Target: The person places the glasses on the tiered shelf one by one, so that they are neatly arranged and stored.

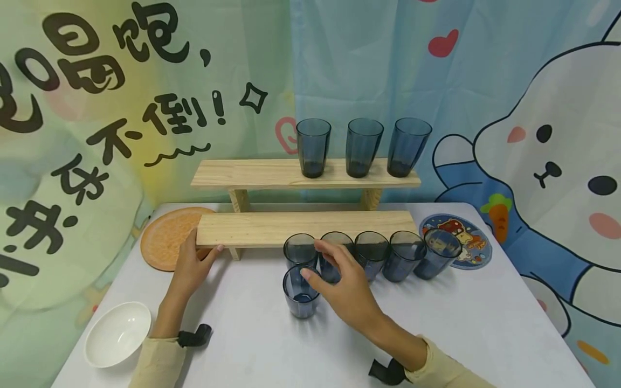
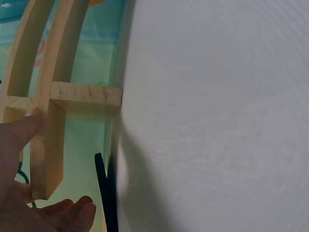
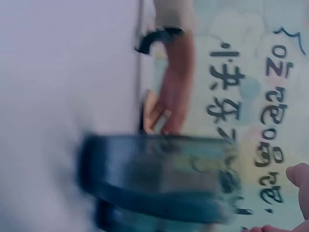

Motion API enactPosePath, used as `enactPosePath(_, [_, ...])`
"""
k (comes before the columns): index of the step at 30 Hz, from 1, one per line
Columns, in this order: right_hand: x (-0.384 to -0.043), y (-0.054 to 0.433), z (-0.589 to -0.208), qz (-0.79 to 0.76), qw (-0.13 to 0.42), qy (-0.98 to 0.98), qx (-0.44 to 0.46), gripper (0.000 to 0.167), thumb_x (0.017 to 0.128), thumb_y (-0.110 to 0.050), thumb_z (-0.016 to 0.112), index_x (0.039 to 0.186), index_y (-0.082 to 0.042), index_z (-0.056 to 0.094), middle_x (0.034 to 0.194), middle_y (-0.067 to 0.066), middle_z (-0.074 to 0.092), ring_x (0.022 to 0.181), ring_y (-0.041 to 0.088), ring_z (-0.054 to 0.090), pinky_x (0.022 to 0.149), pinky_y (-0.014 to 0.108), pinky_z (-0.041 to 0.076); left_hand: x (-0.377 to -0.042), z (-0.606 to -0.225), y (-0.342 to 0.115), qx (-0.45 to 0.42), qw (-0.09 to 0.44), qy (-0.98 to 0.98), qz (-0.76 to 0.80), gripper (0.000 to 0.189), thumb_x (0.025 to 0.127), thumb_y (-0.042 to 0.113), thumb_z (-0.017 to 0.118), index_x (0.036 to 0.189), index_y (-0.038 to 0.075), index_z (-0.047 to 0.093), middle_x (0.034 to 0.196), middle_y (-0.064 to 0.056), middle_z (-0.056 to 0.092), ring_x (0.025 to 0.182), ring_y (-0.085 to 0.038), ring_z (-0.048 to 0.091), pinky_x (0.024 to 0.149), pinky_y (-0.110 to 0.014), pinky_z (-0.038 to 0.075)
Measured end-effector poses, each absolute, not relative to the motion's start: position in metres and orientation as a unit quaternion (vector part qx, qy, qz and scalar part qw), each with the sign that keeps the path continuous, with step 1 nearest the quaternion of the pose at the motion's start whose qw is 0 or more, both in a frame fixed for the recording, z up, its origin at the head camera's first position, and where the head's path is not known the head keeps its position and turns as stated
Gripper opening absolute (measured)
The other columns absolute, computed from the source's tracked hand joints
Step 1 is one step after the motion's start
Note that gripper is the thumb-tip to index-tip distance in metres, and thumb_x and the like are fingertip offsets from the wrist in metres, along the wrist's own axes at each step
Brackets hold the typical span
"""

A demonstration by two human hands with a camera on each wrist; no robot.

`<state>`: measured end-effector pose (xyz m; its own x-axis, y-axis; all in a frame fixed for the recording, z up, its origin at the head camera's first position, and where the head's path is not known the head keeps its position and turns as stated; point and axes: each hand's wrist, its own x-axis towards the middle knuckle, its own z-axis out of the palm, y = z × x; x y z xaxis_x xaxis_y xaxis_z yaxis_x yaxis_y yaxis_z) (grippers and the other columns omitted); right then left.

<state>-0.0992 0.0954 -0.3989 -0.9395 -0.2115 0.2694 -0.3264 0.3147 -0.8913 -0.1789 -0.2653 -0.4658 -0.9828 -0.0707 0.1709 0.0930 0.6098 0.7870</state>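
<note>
My left hand (image 1: 194, 264) holds the left end of the lower board of a two-tier wooden shelf (image 1: 301, 229). In the left wrist view, the hand's fingers (image 2: 82, 217) curve beside the end of that board. My right hand (image 1: 351, 288) hovers over the tinted drinking glasses, its thumb by the rim of the front glass (image 1: 301, 302) and its fingers over the row behind. In the right wrist view, that hand's thumb (image 3: 300, 179) is apart from a blurred glass (image 3: 154, 174). Behind the front glass stands another glass (image 1: 298, 249), first in a row of several.
On the upper board (image 1: 252, 173) stand three more glasses, including a middle glass (image 1: 364, 148). An orange round mat (image 1: 165, 242) lies left, a blue patterned mat (image 1: 477, 250) right. A white bowl (image 1: 118, 334) sits at the table's left edge. A printed curtain hangs behind.
</note>
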Motion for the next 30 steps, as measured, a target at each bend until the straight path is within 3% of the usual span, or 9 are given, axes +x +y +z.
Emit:
enactPosePath(9, [-0.083,0.084,-0.434,0.57,0.033,-0.812,0.119,0.087,0.083,-0.04,0.092,0.153,-0.016,0.048,0.153,-0.001,0.048,0.143,0.023,0.05,0.121,0.043,0.041,-0.182,-0.466,-0.267,-0.011,0.095,-0.892,-0.442,0.079,0.105,0.026,0.07,0.161,-0.007,0.026,0.156,-0.034,0.039,0.15,-0.049,0.035,0.123,-0.064,0.028])
enactPosePath(17, [-0.08,0.08,-0.449,0.567,-0.001,-0.818,0.097,0.091,0.082,-0.046,0.092,0.156,-0.021,0.046,0.152,0.001,0.048,0.141,0.032,0.053,0.117,0.063,0.039,-0.182,-0.468,-0.267,-0.022,0.102,-0.886,-0.451,0.076,0.103,0.022,0.071,0.159,-0.008,0.029,0.152,-0.034,0.044,0.146,-0.049,0.042,0.121,-0.063,0.033])
enactPosePath(30, [-0.082,0.079,-0.462,0.551,0.024,-0.827,0.114,0.092,0.08,-0.042,0.094,0.154,-0.011,0.05,0.147,0.006,0.054,0.136,0.029,0.056,0.115,0.051,0.048,-0.181,-0.468,-0.267,-0.018,0.097,-0.889,-0.447,0.076,0.104,0.024,0.07,0.16,-0.006,0.029,0.153,-0.033,0.042,0.147,-0.048,0.04,0.122,-0.063,0.032])
